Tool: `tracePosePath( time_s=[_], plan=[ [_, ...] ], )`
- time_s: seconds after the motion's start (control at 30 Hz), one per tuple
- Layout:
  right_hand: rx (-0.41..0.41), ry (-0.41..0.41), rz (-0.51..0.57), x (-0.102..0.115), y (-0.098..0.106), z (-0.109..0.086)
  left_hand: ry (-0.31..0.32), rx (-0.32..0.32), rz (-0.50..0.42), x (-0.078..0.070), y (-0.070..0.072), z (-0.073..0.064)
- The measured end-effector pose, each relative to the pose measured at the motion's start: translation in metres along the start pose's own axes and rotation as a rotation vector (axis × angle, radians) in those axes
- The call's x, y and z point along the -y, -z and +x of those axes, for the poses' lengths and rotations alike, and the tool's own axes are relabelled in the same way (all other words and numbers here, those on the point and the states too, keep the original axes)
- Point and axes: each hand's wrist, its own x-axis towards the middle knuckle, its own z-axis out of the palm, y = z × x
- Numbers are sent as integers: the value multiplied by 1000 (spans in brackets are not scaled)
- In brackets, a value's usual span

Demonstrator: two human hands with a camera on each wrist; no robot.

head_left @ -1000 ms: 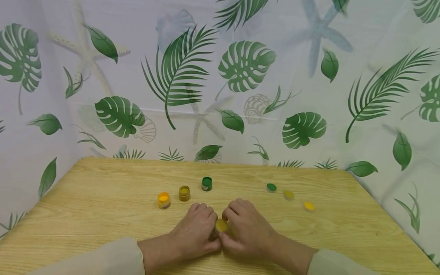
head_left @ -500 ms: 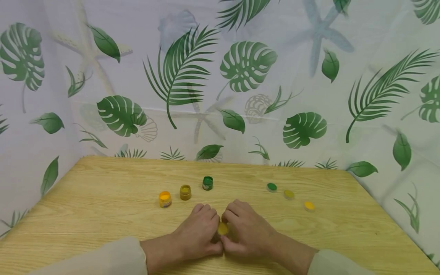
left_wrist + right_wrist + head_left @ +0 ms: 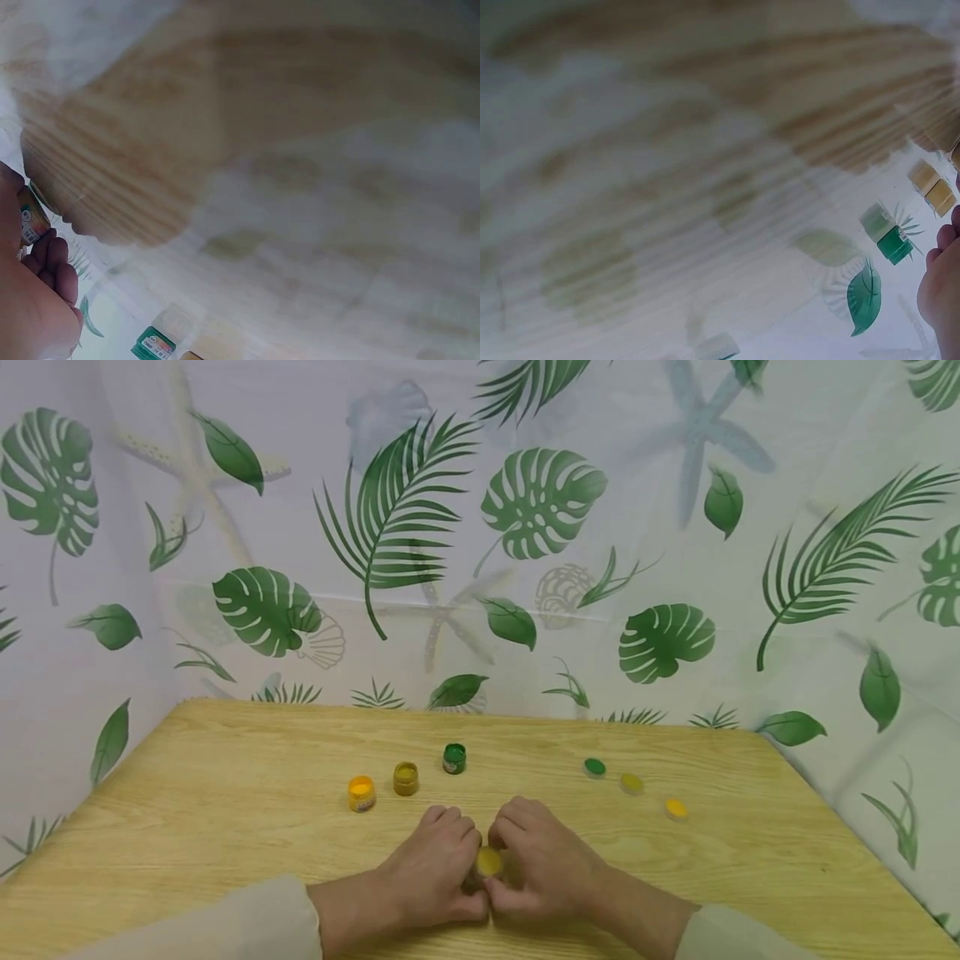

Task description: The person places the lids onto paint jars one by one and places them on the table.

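Note:
A small paint jar (image 3: 31, 217) with a dull yellow lid (image 3: 489, 862) is between my two hands, low in the middle of the head view. My left hand (image 3: 435, 868) grips the jar from the left, fingers curled and thumb at the near side. From the right, my right hand (image 3: 547, 860) pinches the lid with its thumb and curled fingers. Most of the jar's body is hidden behind the hands in the head view; its printed label shows in the left wrist view. Farther back stand three lidless paint jars: orange-yellow (image 3: 362, 794), ochre (image 3: 406, 779) and green (image 3: 454, 758).
Three loose lids lie at the right of the wooden table (image 3: 225, 760): a green lid (image 3: 594, 767), an olive lid (image 3: 632, 783) and a yellow lid (image 3: 676, 809). A leaf-printed cloth (image 3: 450, 527) hangs behind and beside the table.
Both hands stay around the paint jar with only slight shifts, and the lid sits a little lower and farther right in view. The open jars and loose lids stay in place.

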Motion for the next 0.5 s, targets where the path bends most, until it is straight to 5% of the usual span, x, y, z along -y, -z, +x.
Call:
tracePosePath(
  time_s=[0.5],
  plan=[
    [-92,89,16,-6,1,0,-17,-85,5,2,-1,2]
  ],
)
